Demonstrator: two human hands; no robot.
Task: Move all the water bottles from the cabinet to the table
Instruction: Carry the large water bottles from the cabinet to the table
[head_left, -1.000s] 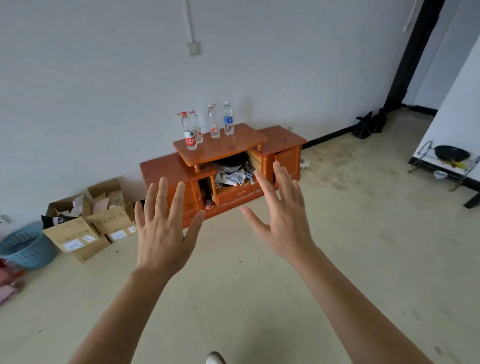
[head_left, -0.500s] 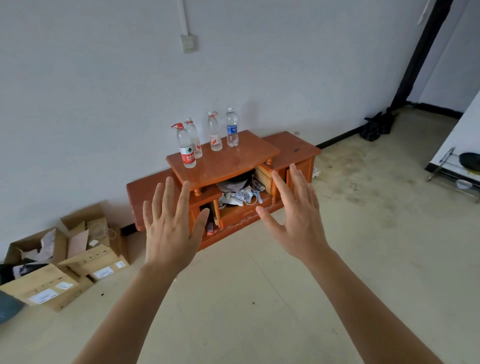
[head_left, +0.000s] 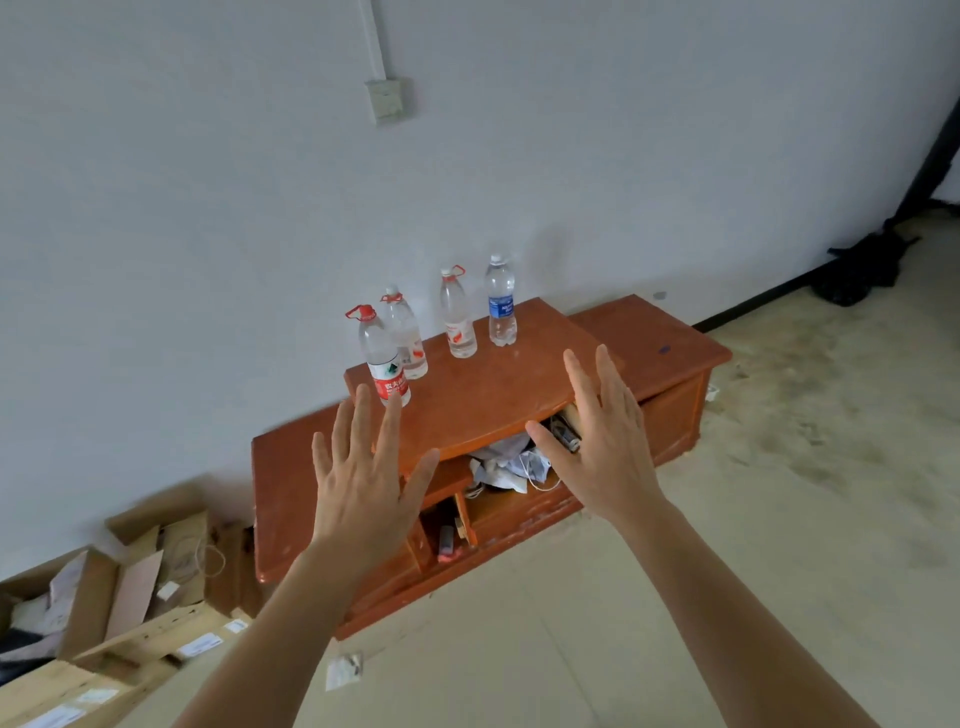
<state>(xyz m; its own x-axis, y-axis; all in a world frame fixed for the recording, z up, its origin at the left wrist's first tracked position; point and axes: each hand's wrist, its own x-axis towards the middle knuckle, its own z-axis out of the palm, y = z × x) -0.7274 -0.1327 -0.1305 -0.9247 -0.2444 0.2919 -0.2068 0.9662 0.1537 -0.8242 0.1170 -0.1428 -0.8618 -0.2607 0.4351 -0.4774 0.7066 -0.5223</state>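
Both my hands are raised in front of me, fingers spread wide and palms facing away, gripping nothing. My left hand (head_left: 363, 478) hangs over the near left part of the cabinet (head_left: 498, 400), and my right hand (head_left: 602, 441) over its open middle shelf, where crumpled papers and a white cord (head_left: 511, 465) lie just left of my right thumb.

Compared with half a second ago, the cabinet is closer and fills more of the space beyond my hands; my fingertips now overlap its raised top board, where before they only reached its front edge. The hands themselves keep the same spread pose, a similar gap between them.

Four water bottles stand upright on the raised top, all beyond my fingertips. The bottle with the red label (head_left: 382, 358) is nearest, just past the fingers of my left hand, and a second red-capped bottle (head_left: 405, 335) stands just behind it. Farther back, between my two hands, stands a third red-capped bottle (head_left: 457, 314), and the blue-label bottle (head_left: 501, 301) is beside it, nearer my right hand's side. None has been touched.

The cardboard boxes (head_left: 130, 587) on the floor sit well to the left of my left forearm, lower than before. A wall socket (head_left: 387, 98) is high above both hands.
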